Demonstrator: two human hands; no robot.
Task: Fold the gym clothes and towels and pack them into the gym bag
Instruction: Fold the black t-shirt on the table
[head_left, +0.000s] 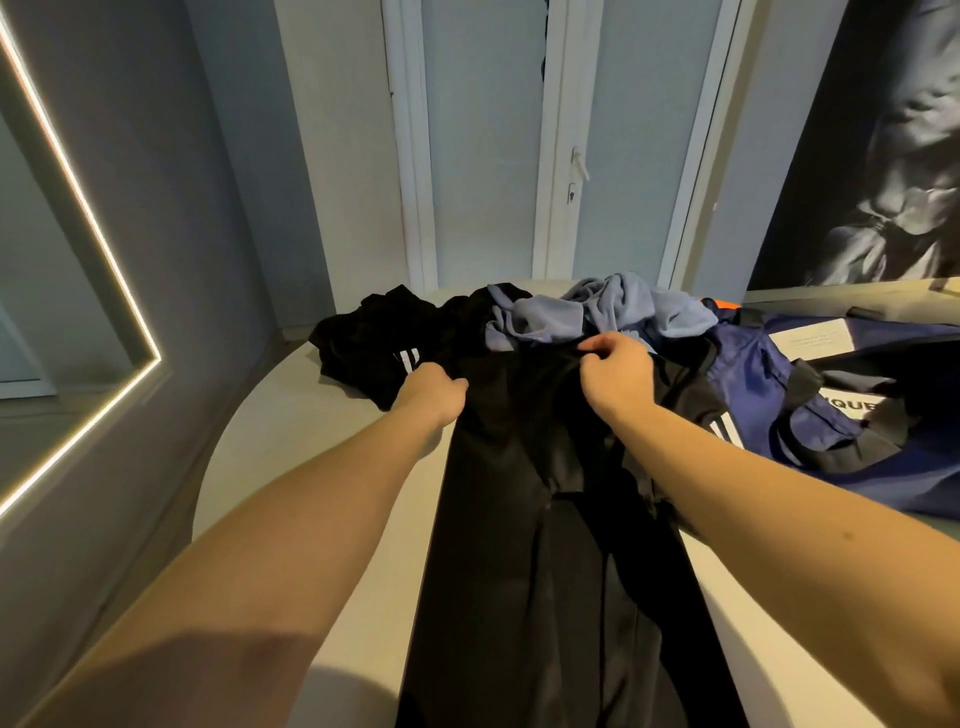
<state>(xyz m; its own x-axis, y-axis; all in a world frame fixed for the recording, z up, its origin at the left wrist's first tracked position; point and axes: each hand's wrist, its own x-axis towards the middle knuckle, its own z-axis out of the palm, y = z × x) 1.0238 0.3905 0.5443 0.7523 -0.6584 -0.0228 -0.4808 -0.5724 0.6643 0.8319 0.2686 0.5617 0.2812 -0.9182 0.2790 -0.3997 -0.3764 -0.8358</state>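
Clutching, with left hand (434, 392) and right hand (615, 376) alike, the waist of black trousers (535, 519) stretched from near edge to middle of tabletop (291, 415), beside navy gym bag (831, 426) at right edge.

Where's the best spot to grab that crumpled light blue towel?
Probably its raised top fold, coming from above: the light blue towel lies bunched, its corners hidden, with black clothes left and the gym bag right crowding its sides.

both bare forearms reach forward, left hand (431, 392) curled round the left edge of the black trousers (519, 519), right hand (618, 379) pinching their far edge, knuckles up
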